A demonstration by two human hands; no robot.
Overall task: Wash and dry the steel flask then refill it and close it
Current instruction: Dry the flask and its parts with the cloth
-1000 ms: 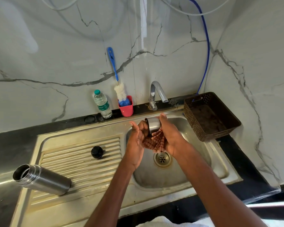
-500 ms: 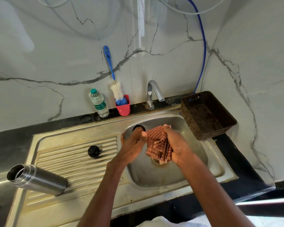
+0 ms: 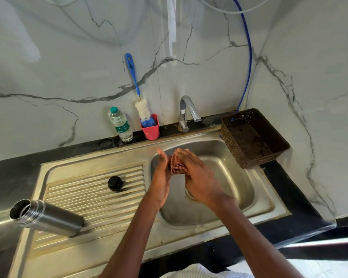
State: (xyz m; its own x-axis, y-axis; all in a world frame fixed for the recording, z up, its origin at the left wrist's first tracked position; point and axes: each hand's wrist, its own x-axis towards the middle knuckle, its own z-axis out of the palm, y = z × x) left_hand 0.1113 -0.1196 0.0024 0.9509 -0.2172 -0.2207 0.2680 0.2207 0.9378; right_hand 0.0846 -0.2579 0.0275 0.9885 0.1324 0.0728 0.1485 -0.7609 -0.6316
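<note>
The steel flask [image 3: 48, 219] lies on its side, mouth open, at the left end of the ribbed drainboard [image 3: 84, 199]. Its black stopper [image 3: 115, 183] sits on the drainboard near the basin. Over the sink basin [image 3: 239, 177] my right hand [image 3: 199, 181] grips a red checked cloth [image 3: 176, 165] bunched against my left hand [image 3: 162, 177]. My left hand cups the bundle from the left, thumb pointing up. The small steel cup is hidden under the cloth.
The tap [image 3: 187, 111] stands behind the basin with no water running. A water bottle [image 3: 121, 125] and a red holder [image 3: 151, 129] with a blue-handled brush [image 3: 143, 111] stand by the wall. A brown basket [image 3: 255, 137] sits on the basin's right rim.
The steel cup, visible in my left hand a second ago, is now covered by the cloth. My right hand has wrapped the cloth over it and both hands sit closer together.
</note>
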